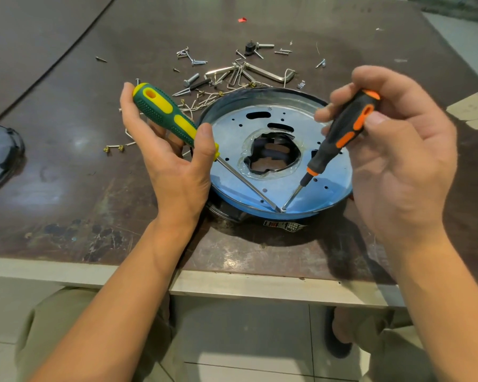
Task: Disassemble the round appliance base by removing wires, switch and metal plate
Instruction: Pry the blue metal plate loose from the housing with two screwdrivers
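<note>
Left hand (174, 150) is gripping the green-yellow screwdriver (166, 114), thumb clamping the handle. Right hand (398, 161) is pinching the black-orange screwdriver (342, 133). Both tips are meeting at the near rim of the metal plate (232, 177), which is sitting in the round base (282, 216) by the table's near edge. Screws (193, 62), hex keys (262, 73) and wires (204, 102) are lying scattered behind it, a dark lid (0, 153) far left. Worn brown table (94, 188), pale tile floor (246, 340) below.

One view only — a wide-angle camera worn on the head, facing forward and steeply down over the near edge of the table (66, 175). It sits close: the left hand (174, 150) and right hand (398, 161) fill the middle — floor tiles (246, 340) show nearest.
</note>
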